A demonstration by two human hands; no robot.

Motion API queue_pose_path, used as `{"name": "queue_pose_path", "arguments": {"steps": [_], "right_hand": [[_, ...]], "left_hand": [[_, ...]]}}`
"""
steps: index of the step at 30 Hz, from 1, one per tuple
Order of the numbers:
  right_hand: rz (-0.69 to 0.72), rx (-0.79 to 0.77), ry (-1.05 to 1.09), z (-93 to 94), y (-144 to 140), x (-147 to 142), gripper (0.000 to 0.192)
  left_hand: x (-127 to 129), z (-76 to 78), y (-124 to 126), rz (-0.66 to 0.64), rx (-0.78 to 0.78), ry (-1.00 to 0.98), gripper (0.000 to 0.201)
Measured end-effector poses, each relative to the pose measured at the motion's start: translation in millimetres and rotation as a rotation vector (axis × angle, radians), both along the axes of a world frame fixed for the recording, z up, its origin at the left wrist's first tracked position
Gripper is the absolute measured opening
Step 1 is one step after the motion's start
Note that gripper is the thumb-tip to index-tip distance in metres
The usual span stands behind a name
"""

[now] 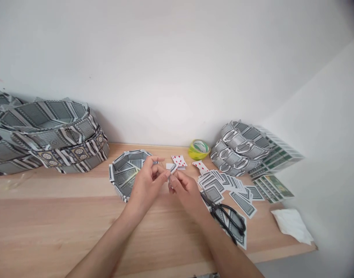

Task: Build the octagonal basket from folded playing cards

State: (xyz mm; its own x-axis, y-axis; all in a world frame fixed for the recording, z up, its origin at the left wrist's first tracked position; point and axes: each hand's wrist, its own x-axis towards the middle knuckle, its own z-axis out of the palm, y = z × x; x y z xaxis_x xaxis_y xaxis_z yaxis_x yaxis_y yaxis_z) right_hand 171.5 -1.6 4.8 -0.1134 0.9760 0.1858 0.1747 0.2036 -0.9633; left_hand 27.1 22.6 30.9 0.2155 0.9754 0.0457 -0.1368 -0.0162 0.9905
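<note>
Between my two hands is a folded playing card (174, 168), a narrow strip with a white edge. My left hand (149, 175) pinches its lower left end between thumb and fingers, the other fingers partly curled. My right hand (182, 185) grips it from the right, fingertips closed. Just left of my left hand, a shallow round tray woven from folded playing cards (119, 173) sits on the table. Behind the fingers lie a bent red diamond card (179, 160) and a white strip. A second diamond card (200, 167) rests right of them.
Black scissors (223, 212) lie on scattered grey-backed cards (243, 204) at right. Behind them stand a yellow tape roll (199, 150), a woven card basket (237, 148) and green card sheets (273, 187). Large woven baskets (58, 135) fill the left. A white tissue pack (291, 225) lies near the corner.
</note>
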Motion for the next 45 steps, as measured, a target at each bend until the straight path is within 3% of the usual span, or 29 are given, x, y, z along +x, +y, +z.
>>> {"name": "queue_pose_path", "arguments": {"steps": [3,5,14,21,26,33,36,39,45], "right_hand": [[-0.055,0.006,0.035,-0.2,-2,0,0.034],[-0.063,0.021,0.026,0.9,-2,1,0.035],[0.101,-0.056,0.03,3.3,1,4,0.041],[0.051,-0.054,0.077,3.3,6,11,0.03],[-0.074,-0.031,0.137,6.4,6,15,0.022],[-0.052,-0.12,0.104,3.6,6,12,0.026],[-0.152,0.023,-0.037,5.6,2,9,0.017],[-0.246,0.268,-0.197,5.7,-3,6,0.012],[-0.259,0.727,-0.334,-1.5,-5,8,0.033]], "left_hand": [[1,2.5,0,-0.133,-0.06,-0.056,0.031],[2,4.8,-2,-0.153,-0.049,-0.05,0.028],[-2,8.6,-3,-0.258,0.06,0.078,0.033],[-6,3.9,-2,-0.2,0.113,0.197,0.034],[-3,1.0,-5,-0.136,0.182,0.344,0.029],[3,-3.6,-6,-0.025,0.365,0.559,0.021],[2,-3.6,-6,0.004,0.337,0.527,0.02],[0,-0.8,-6,-0.053,0.193,0.386,0.024],[-2,5.9,-7,-0.207,-0.192,0.048,0.028]]}}
